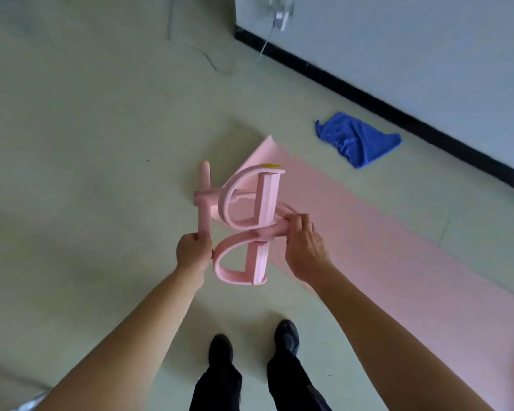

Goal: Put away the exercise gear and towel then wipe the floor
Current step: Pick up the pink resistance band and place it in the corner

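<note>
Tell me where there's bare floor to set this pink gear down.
Widest bare floor lies left of the pink gear and mat. A narrower strip runs between the mat and the baseboard, but the blue towel lies in it. Around the shoes it is tight.

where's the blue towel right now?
Head view, upper right: the blue towel lies crumpled on the floor, between the far end of the pink mat and the black baseboard.

Left hand [193, 253] and right hand [304, 247] are gripping the exercise gear [244, 221] over the mat's [368, 232] left end. Mat is lying on the floor [86, 143], running right. Towel [358, 139] is lying on the floor behind the mat's far edge, near the wall [428, 54]. Possibly a cable [214, 63] is trailing farther back.
</note>
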The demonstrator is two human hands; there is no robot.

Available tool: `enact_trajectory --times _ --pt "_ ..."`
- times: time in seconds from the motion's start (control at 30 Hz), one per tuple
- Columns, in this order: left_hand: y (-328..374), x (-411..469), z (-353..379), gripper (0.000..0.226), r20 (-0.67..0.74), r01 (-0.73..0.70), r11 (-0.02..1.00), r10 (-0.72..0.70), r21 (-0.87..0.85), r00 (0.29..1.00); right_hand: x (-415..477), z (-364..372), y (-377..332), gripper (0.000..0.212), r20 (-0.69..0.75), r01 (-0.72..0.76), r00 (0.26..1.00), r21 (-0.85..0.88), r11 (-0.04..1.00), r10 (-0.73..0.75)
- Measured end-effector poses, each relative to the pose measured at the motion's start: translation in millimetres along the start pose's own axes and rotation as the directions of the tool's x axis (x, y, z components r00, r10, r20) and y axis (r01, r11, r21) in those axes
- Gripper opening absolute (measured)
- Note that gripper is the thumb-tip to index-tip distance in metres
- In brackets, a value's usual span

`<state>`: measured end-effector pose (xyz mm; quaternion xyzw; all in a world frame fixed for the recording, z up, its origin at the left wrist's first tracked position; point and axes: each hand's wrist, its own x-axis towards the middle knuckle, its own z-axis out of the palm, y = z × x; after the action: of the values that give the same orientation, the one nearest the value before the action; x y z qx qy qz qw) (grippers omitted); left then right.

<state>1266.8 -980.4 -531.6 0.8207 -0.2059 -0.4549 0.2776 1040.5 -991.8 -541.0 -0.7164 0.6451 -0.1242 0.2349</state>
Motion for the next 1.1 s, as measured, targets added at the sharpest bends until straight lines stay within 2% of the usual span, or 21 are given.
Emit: enact_trajectory --times 0.13,0.27,0.4,0.5,0.67,0.77,0.87,0.97,1.1 --pt "83.6 -79.8 -42.1 0.033 0.050 -0.192 0.980 0.195 -0.056 0.980 -18.6 -111.0 -48.5 0.033 -0.146 -0.048 0.988 0.047 0.998 0.054" --pt "137.9 -147.3 -62.9 0.026 0.143 -0.393 0.915 0.402 -0.092 0.904 -58.2 -192.9 -76.9 0.024 -0.230 -0.138 0.964 0.001 0.990 0.135" --pt "153.5 -195.7 -59.1 0.018 0.217 -0.584 0.798 0.602 -0.149 0.768 -113.2 -236.6 -71.6 0.037 -0.392 -0.272 0.884 0.009 0.962 0.254" --pt "151.4 -232.7 -40.6 0.014 0.339 -0.666 0.720 0.686 -0.194 0.643 -168.6 -260.1 -57.2 0.043 -0.456 -0.410 0.803 0.043 0.911 0.383" --pt "128.5 -326.5 7.6 0.011 0.559 -0.721 0.636 0.716 -0.275 0.418 -280.2 -298.8 -16.6 0.044 -0.576 -0.571 0.652 0.055 0.819 0.494" --pt "107.0 -391.0 44.4 0.018 0.652 -0.755 0.574 0.710 -0.316 0.267 -352.7 -324.6 14.3 0.044 -0.637 -0.663 0.549 0.062 0.746 0.541" --pt "81.2 -457.4 88.6 0.015 0.713 -0.771 0.526 0.688 -0.358 0.138 -424.5 -346.2 52.3 0.045 -0.686 -0.727 0.444 0.100 0.680 0.576" --pt "49.8 -527.2 145.0 0.011 0.741 -0.775 0.504 0.668 -0.382 0.069 -499.6 -360.7 99.7 0.047 -0.695 -0.762 0.361 0.165 0.626 0.622" --pt "-2.6 -628.3 218.4 0.017 0.766 -0.777 0.492 0.642 -0.393 0.020 -604.4 -375.4 166.7 0.046 -0.679 -0.809 0.284 0.209 0.549 0.677"
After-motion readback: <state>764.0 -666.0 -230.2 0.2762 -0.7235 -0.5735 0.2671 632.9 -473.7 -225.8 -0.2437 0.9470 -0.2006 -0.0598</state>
